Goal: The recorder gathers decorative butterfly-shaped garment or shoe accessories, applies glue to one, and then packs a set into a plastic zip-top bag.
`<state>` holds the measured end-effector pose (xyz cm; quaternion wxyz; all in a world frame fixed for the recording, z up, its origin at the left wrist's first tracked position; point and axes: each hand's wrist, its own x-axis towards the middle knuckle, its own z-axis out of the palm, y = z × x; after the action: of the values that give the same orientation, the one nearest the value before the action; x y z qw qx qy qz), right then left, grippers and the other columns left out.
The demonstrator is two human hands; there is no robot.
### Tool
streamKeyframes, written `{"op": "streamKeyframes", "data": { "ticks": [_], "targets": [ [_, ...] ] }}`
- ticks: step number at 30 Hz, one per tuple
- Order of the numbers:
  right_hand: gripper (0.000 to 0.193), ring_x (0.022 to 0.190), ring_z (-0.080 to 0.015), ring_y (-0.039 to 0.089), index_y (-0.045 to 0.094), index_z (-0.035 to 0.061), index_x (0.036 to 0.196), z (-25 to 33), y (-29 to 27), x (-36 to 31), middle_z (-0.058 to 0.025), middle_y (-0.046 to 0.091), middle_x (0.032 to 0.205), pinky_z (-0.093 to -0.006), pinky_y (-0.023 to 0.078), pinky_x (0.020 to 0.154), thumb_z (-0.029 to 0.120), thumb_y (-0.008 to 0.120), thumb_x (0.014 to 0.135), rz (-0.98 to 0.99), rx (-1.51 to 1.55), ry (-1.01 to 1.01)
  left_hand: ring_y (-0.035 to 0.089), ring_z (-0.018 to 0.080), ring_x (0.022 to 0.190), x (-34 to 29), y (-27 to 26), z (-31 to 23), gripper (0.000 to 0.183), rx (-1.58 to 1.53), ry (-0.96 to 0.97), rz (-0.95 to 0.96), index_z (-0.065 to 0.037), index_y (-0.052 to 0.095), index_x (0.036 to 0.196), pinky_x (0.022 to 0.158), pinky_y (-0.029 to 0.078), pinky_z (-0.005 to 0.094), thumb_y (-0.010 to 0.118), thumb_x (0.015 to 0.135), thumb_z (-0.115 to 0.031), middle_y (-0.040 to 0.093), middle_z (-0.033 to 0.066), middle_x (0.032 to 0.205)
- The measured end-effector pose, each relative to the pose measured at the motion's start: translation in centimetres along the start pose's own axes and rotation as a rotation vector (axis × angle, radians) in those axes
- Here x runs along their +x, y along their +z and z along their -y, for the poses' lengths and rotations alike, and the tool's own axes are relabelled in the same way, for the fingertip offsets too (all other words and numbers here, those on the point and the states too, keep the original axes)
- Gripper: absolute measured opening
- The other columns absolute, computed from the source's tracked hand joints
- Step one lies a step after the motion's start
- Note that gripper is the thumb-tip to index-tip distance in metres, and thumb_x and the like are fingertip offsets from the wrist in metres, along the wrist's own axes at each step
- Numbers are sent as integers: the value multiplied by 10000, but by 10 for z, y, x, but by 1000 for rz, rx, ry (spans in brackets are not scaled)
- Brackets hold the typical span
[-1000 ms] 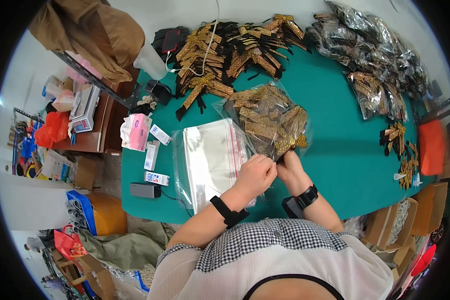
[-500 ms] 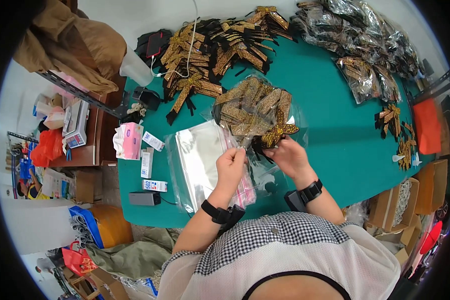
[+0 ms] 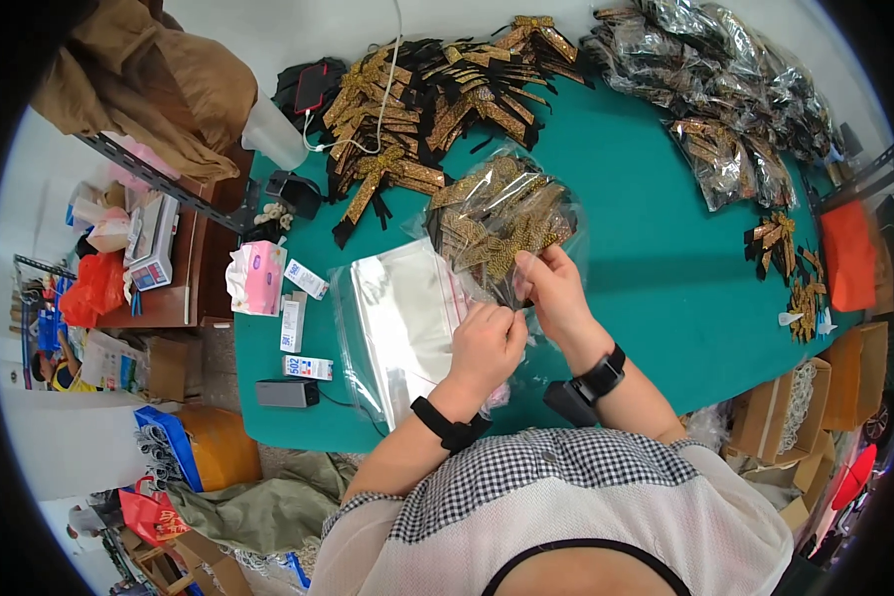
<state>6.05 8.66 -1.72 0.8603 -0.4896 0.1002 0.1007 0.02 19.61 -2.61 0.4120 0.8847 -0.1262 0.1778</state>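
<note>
A clear plastic bag [image 3: 556, 219] filled with gold sequined bows [image 3: 507, 243] with black ends lies at the middle of the table. My left hand [image 3: 487, 346] is closed on the bag's near end, its fingers curled. Just right of it, my right hand [image 3: 558, 296] pinches the bag's near right part, beside the nearest gold bow; the bow appears to be under the film. A stack of flat clear bags [image 3: 397, 318] lies left of my left hand and partly under it.
More gold-and-black bows [image 3: 382, 164] are heaped at the far left of the green table [image 3: 636, 318]. Filled bags [image 3: 715, 79] pile up at the far right. Small boxes [image 3: 308, 369], a pink tissue pack [image 3: 258, 278] and a dark grey block [image 3: 287, 394] stand along the left edge.
The bow that stuck out at the bag's near end now lies under the film. My left hand has moved right and nearer to me; my right hand has shifted slightly left.
</note>
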Motion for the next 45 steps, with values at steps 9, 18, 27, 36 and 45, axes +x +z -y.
{"op": "streamKeyframes", "data": {
  "ticks": [9,18,27,36,45],
  "targets": [
    [188,684,-176,596,479,-42,950,6,5,1,-106,565,796,-257,470,551,37,568,804,4,58,231,473,298,569,-3,1,-1,178,-112,-35,-86,-18,480,611,531,388,380,584,747,-64,474,121,593],
    [146,701,-207,603,496,-58,914,-19,3,11,-140,580,839,-284,502,582,12,540,794,-190,-54,245,473,299,564,-18,1,-2,174,-188,-64,14,-13,480,608,523,388,386,573,748,-58,471,125,586],
    [413,818,-175,594,484,-80,1103,-18,-51,-24,-126,581,974,-275,474,709,109,640,771,128,-484,-41,440,64,573,-17,-5,20,167,-436,-448,-72,24,578,716,525,371,228,558,831,-95,511,3,619],
    [964,1030,-414,458,213,21,1352,-6,-78,-36,-311,279,1295,-438,384,864,253,771,602,-450,-1690,-693,516,200,617,-40,39,24,514,26,-372,-175,45,496,1021,633,452,303,685,740,-341,553,77,707],
    [404,668,-346,600,461,59,1203,19,-113,2,-156,620,813,-415,485,592,124,540,813,-110,-1677,-518,577,134,565,-27,28,41,225,-255,-628,-143,-15,464,1055,519,467,248,463,830,-1,606,126,739]
  ]
}}
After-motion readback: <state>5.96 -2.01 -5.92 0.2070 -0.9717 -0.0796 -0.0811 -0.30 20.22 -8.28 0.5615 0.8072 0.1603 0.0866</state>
